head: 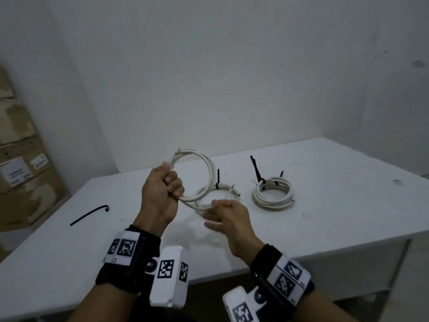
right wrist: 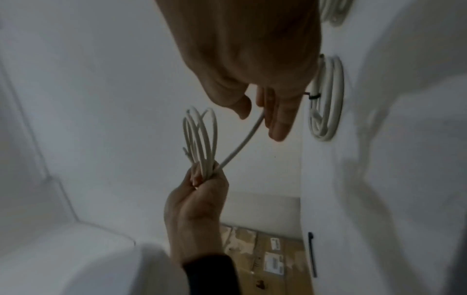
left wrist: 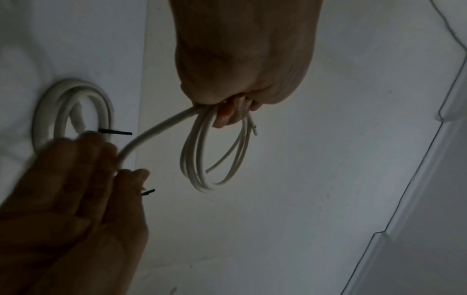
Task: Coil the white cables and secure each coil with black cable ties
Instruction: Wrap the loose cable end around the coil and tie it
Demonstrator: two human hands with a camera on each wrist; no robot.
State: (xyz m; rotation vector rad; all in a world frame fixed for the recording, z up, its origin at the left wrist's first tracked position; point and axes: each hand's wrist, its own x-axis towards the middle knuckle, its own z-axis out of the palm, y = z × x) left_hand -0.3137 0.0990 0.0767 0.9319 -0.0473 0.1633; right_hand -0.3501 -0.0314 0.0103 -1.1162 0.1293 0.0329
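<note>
My left hand (head: pixel 173 182) is raised above the table and grips a white cable coil (head: pixel 206 168) of several loops in its fist. In the left wrist view the loops (left wrist: pixel 215 155) hang out of the fist (left wrist: pixel 232 111). One free strand (left wrist: pixel 151 129) runs from that fist to my right hand (left wrist: pixel 121 165), which pinches it between thumb and fingers. The right wrist view shows the same strand (right wrist: pixel 242 143) entering the right hand (right wrist: pixel 257 117). My right hand (head: pixel 210 212) is blurred and sits low, right of the left one.
Two tied coils lie on the white table (head: pixel 325 205): one (head: pixel 222 189) just behind my hands with a black tie (head: pixel 217 182), one (head: pixel 271 194) further right. A loose black tie (head: pixel 88 214) lies at the left. Cardboard boxes (head: pixel 21 159) stand by the wall.
</note>
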